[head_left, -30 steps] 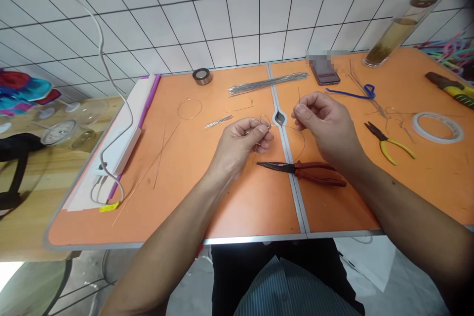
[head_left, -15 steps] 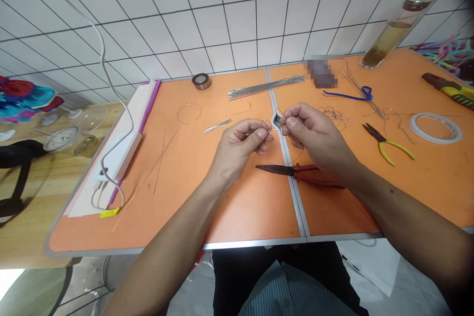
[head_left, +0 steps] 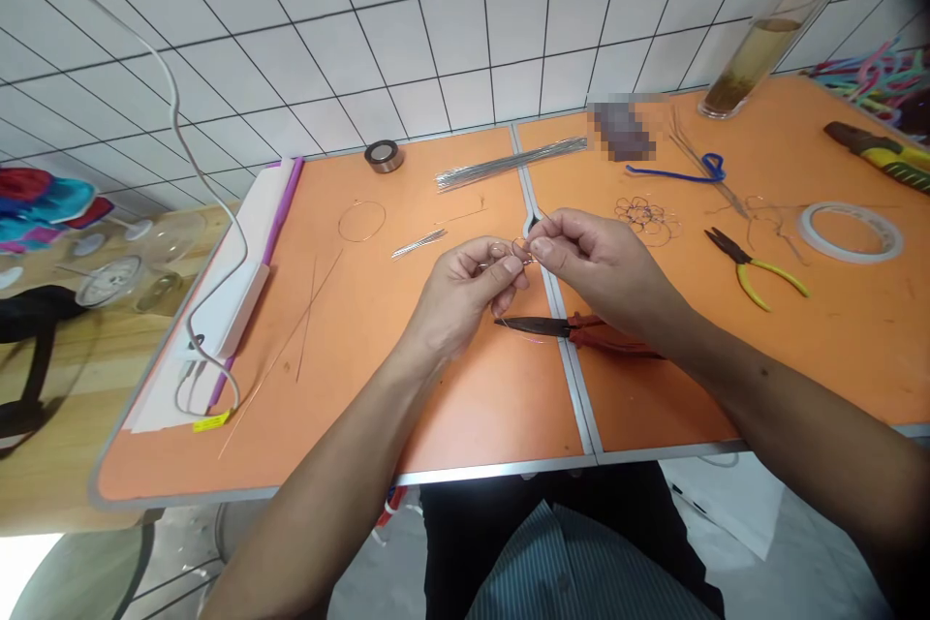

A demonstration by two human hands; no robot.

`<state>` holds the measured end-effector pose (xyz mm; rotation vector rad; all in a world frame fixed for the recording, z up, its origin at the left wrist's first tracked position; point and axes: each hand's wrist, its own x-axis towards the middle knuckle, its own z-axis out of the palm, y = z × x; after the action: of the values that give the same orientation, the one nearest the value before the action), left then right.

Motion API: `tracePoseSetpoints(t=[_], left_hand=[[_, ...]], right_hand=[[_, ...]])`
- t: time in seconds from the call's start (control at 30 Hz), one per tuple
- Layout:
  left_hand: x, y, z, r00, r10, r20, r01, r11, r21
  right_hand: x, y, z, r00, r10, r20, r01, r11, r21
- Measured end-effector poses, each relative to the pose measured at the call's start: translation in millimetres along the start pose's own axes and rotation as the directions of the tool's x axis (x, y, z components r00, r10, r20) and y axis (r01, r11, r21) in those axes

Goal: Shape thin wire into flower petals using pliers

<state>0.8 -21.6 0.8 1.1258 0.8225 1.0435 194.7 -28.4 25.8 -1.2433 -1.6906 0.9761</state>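
Between my two hands is a thin wire [head_left: 518, 245] bent into small loops. My left hand [head_left: 476, 291] pinches the looped part between thumb and fingers. Right beside it, my right hand [head_left: 588, 252] has its thumb and forefinger closed on the wire near the loops; the fingertips hide part of it. Just below the hands lie red-handled long-nose pliers [head_left: 544, 325], flat across the table seam. To the right of my right hand rests a flower-shaped piece of bent wire [head_left: 643, 216].
On the orange table [head_left: 465, 407] lie a wire bundle [head_left: 509, 165], short wires [head_left: 419, 243], a wire ring [head_left: 362, 221], black tape [head_left: 383, 156], yellow-handled pliers [head_left: 752, 269] and a white tape roll [head_left: 850, 257]. A glass cylinder [head_left: 762, 48] of liquid stands at the back right.
My right hand has moved left, close against my left hand at the looped wire. The whole view has shifted slightly.
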Motion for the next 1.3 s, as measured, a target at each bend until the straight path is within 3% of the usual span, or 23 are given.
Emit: tracePoseSetpoints(t=[0.47, 1.3], left_hand=[[-2.1, 6.5, 5.1, 0.989, -0.150, 0.018, 0.150, 0.989, -0.011], [-2.0, 3.8, 3.0, 0.991, -0.136, 0.000, 0.136, 0.991, -0.019]], right_hand=[[4.1, -2.1, -1.2, 0.994, 0.101, 0.030, -0.104, 0.986, 0.131], [6.9, 7.0, -2.2, 0.992, 0.108, 0.066, -0.119, 0.976, 0.184]])
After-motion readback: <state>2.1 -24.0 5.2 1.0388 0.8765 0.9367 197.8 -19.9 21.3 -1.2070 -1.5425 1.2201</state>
